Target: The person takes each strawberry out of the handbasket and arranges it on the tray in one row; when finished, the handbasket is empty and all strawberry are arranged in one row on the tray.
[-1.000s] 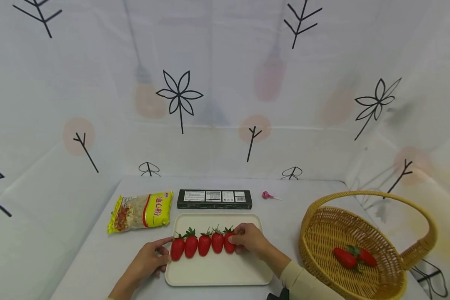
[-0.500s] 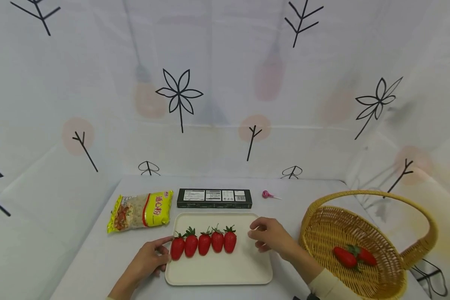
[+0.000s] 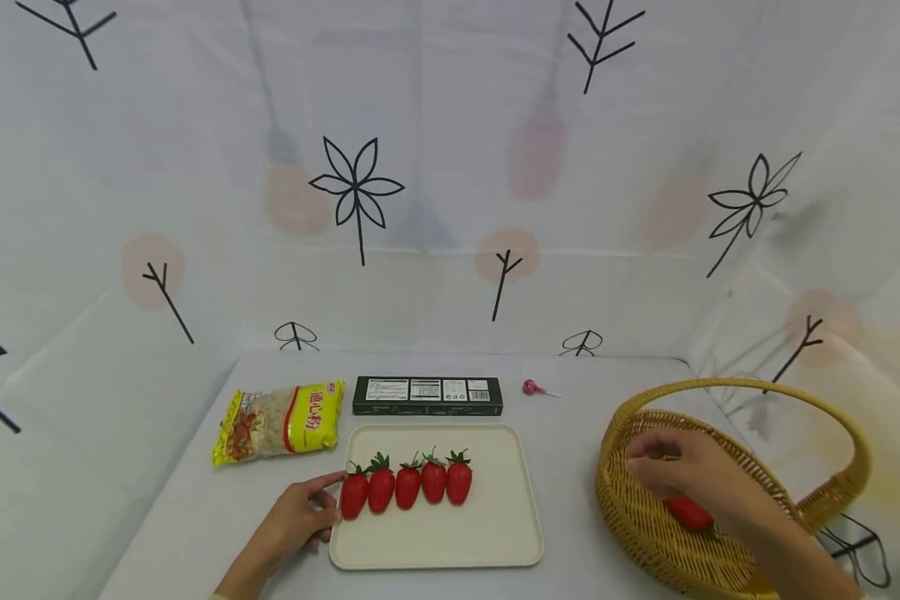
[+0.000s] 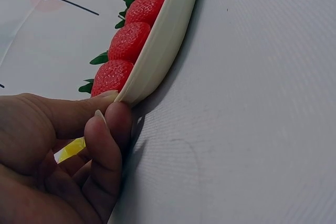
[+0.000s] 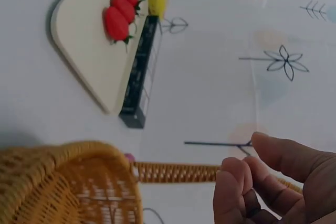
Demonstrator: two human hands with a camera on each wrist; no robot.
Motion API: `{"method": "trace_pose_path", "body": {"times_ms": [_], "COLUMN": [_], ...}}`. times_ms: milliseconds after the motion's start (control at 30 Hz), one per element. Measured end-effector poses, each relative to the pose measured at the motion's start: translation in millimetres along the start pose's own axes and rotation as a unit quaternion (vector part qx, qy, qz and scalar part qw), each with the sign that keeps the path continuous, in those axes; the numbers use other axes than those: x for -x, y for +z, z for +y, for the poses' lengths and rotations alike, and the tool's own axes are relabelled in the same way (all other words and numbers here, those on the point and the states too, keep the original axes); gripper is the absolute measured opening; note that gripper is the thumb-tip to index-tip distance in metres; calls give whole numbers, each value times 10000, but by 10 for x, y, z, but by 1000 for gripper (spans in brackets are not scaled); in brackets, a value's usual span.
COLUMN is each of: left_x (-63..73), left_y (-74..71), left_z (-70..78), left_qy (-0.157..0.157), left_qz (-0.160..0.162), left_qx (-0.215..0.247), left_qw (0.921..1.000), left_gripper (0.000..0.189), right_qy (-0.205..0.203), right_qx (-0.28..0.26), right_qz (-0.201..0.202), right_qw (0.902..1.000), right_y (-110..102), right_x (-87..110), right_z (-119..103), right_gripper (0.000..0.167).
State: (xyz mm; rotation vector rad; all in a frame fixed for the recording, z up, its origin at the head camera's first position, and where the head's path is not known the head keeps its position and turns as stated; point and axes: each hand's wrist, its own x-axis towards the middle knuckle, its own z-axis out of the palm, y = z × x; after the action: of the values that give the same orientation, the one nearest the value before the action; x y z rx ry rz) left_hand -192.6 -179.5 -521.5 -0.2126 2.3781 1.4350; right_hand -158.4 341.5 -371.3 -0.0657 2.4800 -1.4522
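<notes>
Several red strawberries [image 3: 407,487] with green leaves lie in a row across the cream tray [image 3: 435,542]. My left hand [image 3: 297,518] pinches the tray's left rim beside the end strawberry; in the left wrist view the thumb [image 4: 79,114] lies over the rim and a finger presses from outside. Over the wicker basket [image 3: 622,517] at the right, my right hand [image 3: 693,475] hangs with loosely bent fingers and holds nothing. Below it a strawberry [image 3: 688,514] shows in the basket, partly covered by the hand and forearm.
Behind the tray lies a dark flat box [image 3: 427,396], with a pink lollipop [image 3: 532,387] to its right. A yellow food packet [image 3: 279,422] lies at the back left. The basket's tall handle [image 3: 742,385] arches above its opening.
My right hand has let go of the rightmost strawberry on the tray and moved right, over the basket. The left hand stays at the tray's rim.
</notes>
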Motion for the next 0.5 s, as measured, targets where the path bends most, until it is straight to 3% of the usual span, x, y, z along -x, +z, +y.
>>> {"method": "trace_pose_path", "body": {"times_ms": [267, 400, 500], "left_x": [-11, -28, -25], "left_y": [5, 8, 8], "left_z": [1, -14, -17], "left_qy": [74, 134, 137], "left_qz": [-1, -44, -57], "left_qx": [-37, -40, -27], "left_qw": [10000, 9999, 9999], "left_gripper": [65, 64, 64], "right_qy": [413, 686, 991], "right_qx": [339, 743, 711], "right_qz": [-32, 8, -24], "right_qw": [9986, 9949, 9925], "right_y": [-582, -756, -820], "right_x": [32, -3, -32], "right_z": [362, 547, 662], "right_gripper": [50, 66, 78]}}
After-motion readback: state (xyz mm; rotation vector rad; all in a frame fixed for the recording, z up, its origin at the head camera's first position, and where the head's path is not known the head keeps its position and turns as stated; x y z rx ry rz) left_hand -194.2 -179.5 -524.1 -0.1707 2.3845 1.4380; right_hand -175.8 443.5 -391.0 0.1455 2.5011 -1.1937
